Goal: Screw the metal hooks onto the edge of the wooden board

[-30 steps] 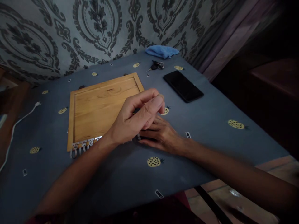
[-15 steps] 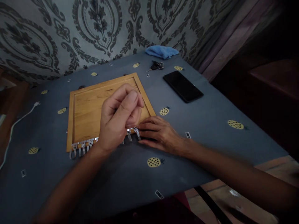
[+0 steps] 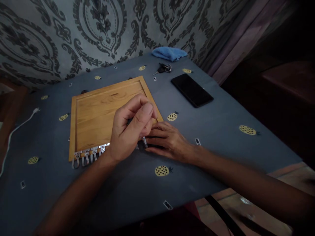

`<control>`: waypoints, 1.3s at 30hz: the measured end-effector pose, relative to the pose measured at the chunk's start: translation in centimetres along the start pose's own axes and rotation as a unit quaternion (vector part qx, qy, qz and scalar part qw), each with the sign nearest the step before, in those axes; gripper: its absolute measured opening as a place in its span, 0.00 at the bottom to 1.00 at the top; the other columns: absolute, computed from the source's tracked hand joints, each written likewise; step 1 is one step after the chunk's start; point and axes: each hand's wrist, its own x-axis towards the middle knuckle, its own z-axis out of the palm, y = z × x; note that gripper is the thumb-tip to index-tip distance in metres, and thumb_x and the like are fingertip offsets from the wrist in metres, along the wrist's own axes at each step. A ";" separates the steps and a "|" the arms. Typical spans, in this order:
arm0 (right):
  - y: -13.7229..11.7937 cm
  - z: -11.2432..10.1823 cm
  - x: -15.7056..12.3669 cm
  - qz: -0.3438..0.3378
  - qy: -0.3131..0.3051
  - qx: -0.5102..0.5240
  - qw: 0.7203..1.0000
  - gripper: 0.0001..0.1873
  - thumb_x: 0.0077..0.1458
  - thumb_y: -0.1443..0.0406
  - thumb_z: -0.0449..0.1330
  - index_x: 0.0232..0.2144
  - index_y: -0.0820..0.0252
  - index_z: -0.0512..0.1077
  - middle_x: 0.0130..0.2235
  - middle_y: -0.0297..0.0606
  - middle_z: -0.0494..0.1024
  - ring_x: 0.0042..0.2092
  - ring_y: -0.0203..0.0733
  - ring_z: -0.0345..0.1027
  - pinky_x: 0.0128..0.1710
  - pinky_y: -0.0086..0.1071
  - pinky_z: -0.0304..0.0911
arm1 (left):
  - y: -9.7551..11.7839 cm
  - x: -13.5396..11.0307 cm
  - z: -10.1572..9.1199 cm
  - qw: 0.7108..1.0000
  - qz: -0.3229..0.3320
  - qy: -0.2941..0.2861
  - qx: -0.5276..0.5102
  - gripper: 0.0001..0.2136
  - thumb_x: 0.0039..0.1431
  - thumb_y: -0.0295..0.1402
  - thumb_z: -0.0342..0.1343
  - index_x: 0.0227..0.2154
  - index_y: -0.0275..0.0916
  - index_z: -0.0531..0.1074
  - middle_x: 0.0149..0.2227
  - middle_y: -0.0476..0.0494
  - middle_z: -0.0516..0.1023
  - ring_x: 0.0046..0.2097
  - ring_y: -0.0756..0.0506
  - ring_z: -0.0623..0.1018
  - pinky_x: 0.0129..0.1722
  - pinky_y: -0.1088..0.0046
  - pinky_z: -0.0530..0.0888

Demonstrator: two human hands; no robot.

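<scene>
A framed wooden board (image 3: 98, 118) lies on the table, with a metal hook rail (image 3: 94, 151) along its near edge. My left hand (image 3: 134, 124) is closed in a fist above the right part of that rail. What it grips, if anything, is hidden inside the fingers. At the board's near right corner, my right hand (image 3: 169, 141) rests low, its fingers and thumb on either side of the rail's end. Its fingertips are partly covered by my left hand. Several hooks hang toward me over the board's edge; the middle ones are behind my left wrist.
A black phone (image 3: 192, 90) lies right of the board. Behind it are keys (image 3: 163, 68) and a folded blue cloth (image 3: 169, 53). A white cable (image 3: 21, 126) runs along the left side. The pineapple-print tablecloth (image 3: 209, 173) reaches the table's front edge, and a patterned curtain (image 3: 103, 29) hangs behind.
My left fist has shifted a little right and toward me, uncovering more of the board and the left hooks. My right hand stays in place. The view has moved slightly.
</scene>
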 end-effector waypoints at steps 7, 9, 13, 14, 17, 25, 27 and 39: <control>0.0 0.0 0.1 -0.002 0.003 -0.012 1.000 0.13 0.68 0.58 0.58 0.40 0.58 0.80 0.41 0.39 0.83 0.49 0.46 0.73 0.51 0.44 0.67 | -0.1 0.5 -0.5 0.996 -0.010 -0.088 0.028 0.10 0.71 0.38 0.51 0.33 0.41 0.71 0.19 0.55 0.60 0.20 0.54 0.59 0.21 0.76 0.59; -0.1 0.0 0.1 0.003 -0.003 -0.010 1.000 0.14 0.68 0.58 0.57 0.41 0.58 0.80 0.42 0.39 0.83 0.49 0.46 0.73 0.52 0.44 0.67 | -0.1 0.8 -0.6 0.994 -0.022 -0.102 0.016 0.10 0.71 0.39 0.51 0.34 0.41 0.71 0.18 0.55 0.60 0.20 0.55 0.58 0.21 0.76 0.59; -0.1 -0.1 0.1 0.001 0.001 -0.008 1.000 0.13 0.68 0.58 0.58 0.40 0.58 0.79 0.44 0.39 0.84 0.49 0.46 0.73 0.52 0.44 0.67 | -0.2 1.1 -0.9 0.991 -0.041 -0.130 -0.014 0.10 0.71 0.38 0.51 0.34 0.41 0.71 0.18 0.56 0.58 0.19 0.55 0.57 0.20 0.77 0.57; -0.1 -0.1 0.1 -0.001 0.003 -0.007 1.000 0.13 0.68 0.58 0.58 0.40 0.59 0.80 0.43 0.40 0.84 0.49 0.47 0.73 0.52 0.45 0.67 | -0.2 1.1 -1.0 0.990 -0.042 -0.135 -0.019 0.10 0.71 0.38 0.51 0.34 0.41 0.71 0.18 0.56 0.58 0.18 0.56 0.56 0.20 0.77 0.57; 0.0 -0.1 0.0 -0.001 0.004 -0.009 1.000 0.13 0.67 0.58 0.58 0.41 0.59 0.80 0.45 0.40 0.84 0.49 0.47 0.73 0.52 0.46 0.67 | -0.2 1.1 -0.9 0.990 -0.042 -0.134 -0.028 0.10 0.71 0.37 0.51 0.34 0.40 0.71 0.18 0.57 0.57 0.18 0.56 0.55 0.19 0.78 0.56; -0.1 -0.1 0.0 0.011 -0.004 0.003 1.000 0.12 0.66 0.59 0.60 0.42 0.59 0.80 0.46 0.40 0.84 0.51 0.47 0.73 0.50 0.44 0.69 | 2.1 1.6 -0.5 0.999 0.023 0.005 -0.028 0.10 0.66 0.35 0.57 0.29 0.40 0.68 0.15 0.60 0.48 0.16 0.57 0.47 0.16 0.78 0.49; -0.1 0.0 0.0 0.012 -0.006 0.004 1.000 0.12 0.66 0.59 0.60 0.42 0.59 0.80 0.46 0.40 0.84 0.51 0.47 0.73 0.50 0.44 0.69 | 2.0 1.8 -0.6 0.999 0.030 0.015 -0.029 0.10 0.65 0.35 0.57 0.28 0.40 0.68 0.15 0.60 0.48 0.16 0.57 0.46 0.15 0.78 0.49; 0.0 0.0 -0.1 -0.007 0.004 -0.005 1.000 0.12 0.65 0.60 0.62 0.42 0.63 0.79 0.46 0.41 0.83 0.50 0.49 0.72 0.50 0.44 0.69 | 0.1 1.3 -0.5 1.000 0.029 0.009 -0.002 0.11 0.65 0.39 0.59 0.29 0.42 0.68 0.15 0.60 0.49 0.15 0.56 0.50 0.14 0.78 0.52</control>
